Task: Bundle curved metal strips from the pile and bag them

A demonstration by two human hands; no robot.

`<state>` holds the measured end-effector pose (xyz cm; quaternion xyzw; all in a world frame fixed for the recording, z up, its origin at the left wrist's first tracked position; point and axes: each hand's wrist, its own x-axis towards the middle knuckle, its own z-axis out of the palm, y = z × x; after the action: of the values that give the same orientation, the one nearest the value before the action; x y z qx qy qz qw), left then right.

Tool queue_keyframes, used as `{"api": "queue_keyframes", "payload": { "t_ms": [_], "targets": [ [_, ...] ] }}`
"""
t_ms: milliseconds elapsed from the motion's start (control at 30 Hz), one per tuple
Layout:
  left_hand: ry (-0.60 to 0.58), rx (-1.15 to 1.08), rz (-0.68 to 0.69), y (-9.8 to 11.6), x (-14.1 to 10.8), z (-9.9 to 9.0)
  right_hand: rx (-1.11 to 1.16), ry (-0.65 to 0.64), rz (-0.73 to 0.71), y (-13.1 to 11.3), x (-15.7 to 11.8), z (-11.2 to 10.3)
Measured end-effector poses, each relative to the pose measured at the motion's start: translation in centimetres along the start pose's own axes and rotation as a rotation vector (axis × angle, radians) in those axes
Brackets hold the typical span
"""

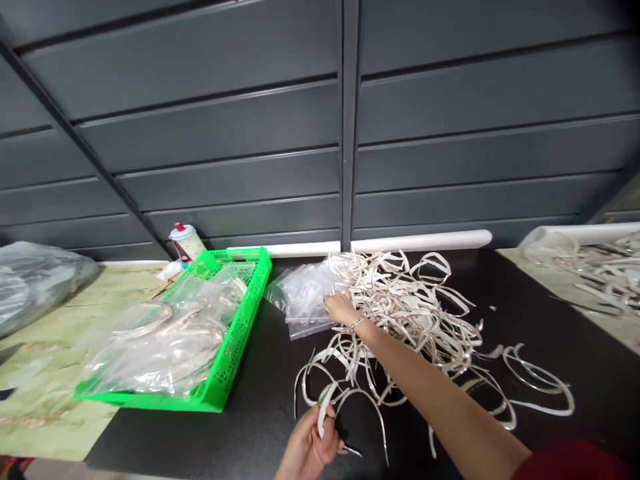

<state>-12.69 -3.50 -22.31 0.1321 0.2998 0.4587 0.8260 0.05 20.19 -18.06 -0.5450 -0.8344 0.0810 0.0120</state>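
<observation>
Right now the right hand [341,308] lies on the near edge of a loose heap of curved pale strips [400,313], just beside a clear zip bag [305,300] that runs in under the heap. Its fingers [330,300] reach forward, fairly close together, into the strips; whether they hold one, I cannot tell. A thin bracelet [357,324] circles that wrist. The left hand [307,447], low in view in front of the heap, has its fingers [320,427] closed narrowly on a single strip [325,410]. A pinch like this, on one strip alone, keeps it clear of the tangle. A small pointed metal tip [351,451] shows past that hand, too hidden to name. To the left, a green plastic crate [253,293] carries clear bags [165,353] of similar strips, partly on a black surface [150,447]. A bottle with a red cap [187,241] stands behind it, and a second pile [605,273] lies at far right.
</observation>
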Motion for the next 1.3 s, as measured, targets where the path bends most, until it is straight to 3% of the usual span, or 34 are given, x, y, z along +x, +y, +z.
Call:
{"api": "queue_keyframes", "payload": {
  "t_ms": [233,400,600,700,800,967,1133,1200,1300],
  "targets": [
    [-0.024,-0.017,-0.001,-0.2,0.3,-0.6,0.018,0.09,0.045,-0.2,-0.4,0.5],
    [-0.022,-0.027,0.009,-0.1,0.2,-0.3,0.14,0.211,-0.005,0.2,-1.7,-0.8],
    [0.035,-0.029,-0.027,0.2,0.0,0.2,0.393,0.364,-0.188,1.5,-6.3,-3.1],
    [0.045,-0.03,-0.056,0.5,0.1,0.5,0.664,0.518,-0.328,1.8,-9.0,-3.0],
    [0.067,-0.036,-0.08,0.6,0.2,0.5,0.8,0.61,-0.325,1.8,-11.4,-2.6],
    [0.093,-0.053,-0.104,0.7,0.4,0.2,0.698,0.8,-0.3,1.8,-14.3,-3.1],
    [0.083,-0.024,-0.12,0.7,0.5,0.5,0.587,0.976,-0.322,2.2,-15.2,-3.3],
    [0.084,-0.015,-0.12,0.7,0.7,0.8,0.508,0.97,-0.304,2.3,-15.2,-3.0],
    [0.105,-0.015,-0.121,0.5,1.1,1.3,0.302,0.705,-0.255,2.5,-15.2,-2.4]
  ]
}}
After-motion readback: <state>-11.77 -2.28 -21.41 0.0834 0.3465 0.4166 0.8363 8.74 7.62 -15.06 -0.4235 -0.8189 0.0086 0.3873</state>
